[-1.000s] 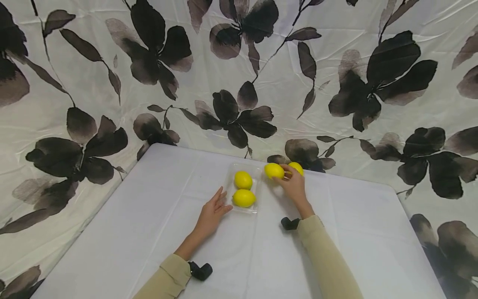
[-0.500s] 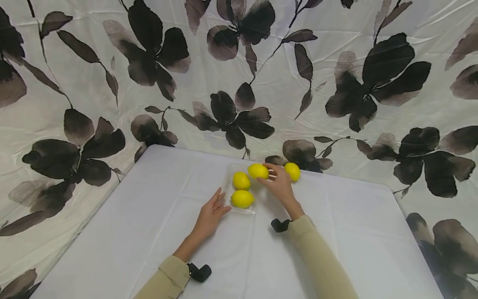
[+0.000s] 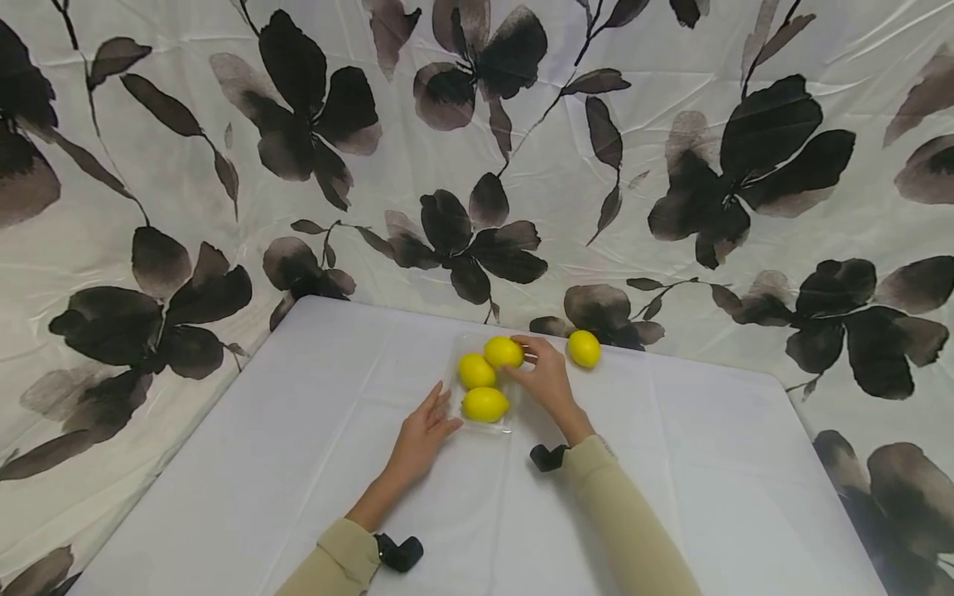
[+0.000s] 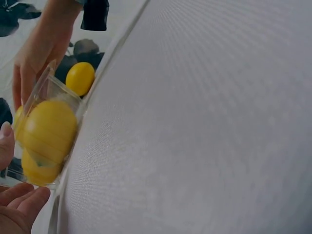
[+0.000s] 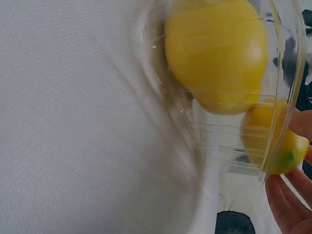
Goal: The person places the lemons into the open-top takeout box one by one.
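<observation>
My right hand (image 3: 546,375) grips a yellow lemon (image 3: 503,353) at the back right of a clear plastic tray (image 3: 495,427). In the right wrist view this lemon (image 5: 293,155) is partly inside the tray, behind its clear wall. Two more lemons lie in the tray: one at its middle left (image 3: 475,372), the other in front (image 3: 485,405). Along the tray's left side rests my left hand (image 3: 419,437), its fingers extended and the thumb near the front corner. In the left wrist view its fingertips (image 4: 36,202) are at the tray's edge.
Another lemon (image 3: 584,349) sits on the white-covered table (image 3: 313,430), close to the back edge and right of my right hand. Behind the table hangs a floral cloth (image 3: 417,157). Each wrist carries a black device, such as the right one (image 3: 549,458).
My right hand has carried a lemon leftward from beside the other loose lemon and lowered it into the tray's back. The left hand has stayed at the tray's side.
</observation>
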`<action>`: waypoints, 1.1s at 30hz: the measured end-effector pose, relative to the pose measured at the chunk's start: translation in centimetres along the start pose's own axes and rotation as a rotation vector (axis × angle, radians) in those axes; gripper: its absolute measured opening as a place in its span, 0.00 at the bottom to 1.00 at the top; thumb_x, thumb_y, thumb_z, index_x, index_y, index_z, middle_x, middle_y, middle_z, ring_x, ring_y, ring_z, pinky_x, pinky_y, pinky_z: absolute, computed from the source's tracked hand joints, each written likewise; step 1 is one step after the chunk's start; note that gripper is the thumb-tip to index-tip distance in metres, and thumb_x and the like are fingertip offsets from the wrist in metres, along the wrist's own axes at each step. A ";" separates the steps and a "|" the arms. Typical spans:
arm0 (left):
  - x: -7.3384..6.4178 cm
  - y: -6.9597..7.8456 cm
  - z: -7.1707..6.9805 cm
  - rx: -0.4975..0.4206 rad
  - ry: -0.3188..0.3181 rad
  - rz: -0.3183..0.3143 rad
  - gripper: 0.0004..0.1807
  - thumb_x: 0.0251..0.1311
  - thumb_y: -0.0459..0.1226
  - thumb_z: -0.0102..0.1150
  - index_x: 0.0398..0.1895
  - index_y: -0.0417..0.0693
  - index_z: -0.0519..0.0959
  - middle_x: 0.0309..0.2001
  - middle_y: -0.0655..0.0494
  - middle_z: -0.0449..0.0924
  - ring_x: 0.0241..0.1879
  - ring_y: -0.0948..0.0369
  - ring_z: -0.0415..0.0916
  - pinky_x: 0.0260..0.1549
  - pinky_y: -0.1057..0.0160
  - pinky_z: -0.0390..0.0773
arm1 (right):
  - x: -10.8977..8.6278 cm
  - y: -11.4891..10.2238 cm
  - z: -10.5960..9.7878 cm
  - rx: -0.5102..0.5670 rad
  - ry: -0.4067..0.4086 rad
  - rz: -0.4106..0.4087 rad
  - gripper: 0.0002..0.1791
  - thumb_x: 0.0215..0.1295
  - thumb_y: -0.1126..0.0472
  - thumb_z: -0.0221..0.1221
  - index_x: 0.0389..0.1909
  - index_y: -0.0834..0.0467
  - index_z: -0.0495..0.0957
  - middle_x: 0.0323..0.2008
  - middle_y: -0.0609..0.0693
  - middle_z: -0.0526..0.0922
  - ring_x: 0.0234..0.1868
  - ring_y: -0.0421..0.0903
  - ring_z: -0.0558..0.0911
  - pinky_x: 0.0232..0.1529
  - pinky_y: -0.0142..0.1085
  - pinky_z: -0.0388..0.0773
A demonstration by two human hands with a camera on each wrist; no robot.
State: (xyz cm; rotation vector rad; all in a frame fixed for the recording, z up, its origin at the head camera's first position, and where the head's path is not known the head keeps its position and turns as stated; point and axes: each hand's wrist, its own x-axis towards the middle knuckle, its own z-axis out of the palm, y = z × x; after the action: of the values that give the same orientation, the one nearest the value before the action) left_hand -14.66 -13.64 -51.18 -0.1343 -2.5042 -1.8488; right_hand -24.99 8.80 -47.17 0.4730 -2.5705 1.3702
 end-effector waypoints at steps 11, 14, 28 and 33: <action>-0.1 -0.1 0.1 -0.019 -0.003 -0.015 0.43 0.64 0.41 0.64 0.78 0.44 0.53 0.72 0.43 0.64 0.69 0.45 0.66 0.65 0.50 0.71 | -0.3 0.9 -1.6 0.094 0.018 0.043 0.27 0.55 0.62 0.72 0.57 0.62 0.78 0.57 0.59 0.79 0.57 0.57 0.80 0.56 0.45 0.82; 0.0 -0.3 0.1 -0.008 0.003 -0.012 0.43 0.64 0.42 0.64 0.78 0.44 0.53 0.72 0.44 0.64 0.68 0.45 0.66 0.64 0.50 0.71 | -0.3 1.2 -2.2 0.121 0.025 0.056 0.28 0.56 0.62 0.71 0.58 0.63 0.77 0.57 0.60 0.78 0.58 0.58 0.79 0.58 0.47 0.81; 0.2 -0.1 -0.1 -0.014 0.002 -0.026 0.44 0.63 0.43 0.65 0.78 0.45 0.53 0.71 0.44 0.65 0.68 0.45 0.67 0.64 0.49 0.72 | 0.0 3.5 -5.2 0.181 0.139 0.110 0.27 0.56 0.62 0.71 0.56 0.67 0.78 0.56 0.66 0.80 0.59 0.62 0.79 0.60 0.48 0.79; 0.3 -0.1 -0.1 0.000 -0.001 -0.028 0.44 0.63 0.44 0.65 0.78 0.46 0.54 0.71 0.44 0.66 0.68 0.46 0.68 0.64 0.49 0.72 | -0.3 4.9 -6.8 0.180 0.185 0.155 0.27 0.57 0.61 0.71 0.56 0.66 0.77 0.56 0.63 0.80 0.59 0.57 0.79 0.62 0.45 0.78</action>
State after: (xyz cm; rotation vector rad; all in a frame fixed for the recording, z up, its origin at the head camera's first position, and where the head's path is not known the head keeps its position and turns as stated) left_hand -14.97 -13.77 -51.25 -0.1003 -2.5200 -1.8591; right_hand -26.41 17.08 -47.31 0.1656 -2.3888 1.6226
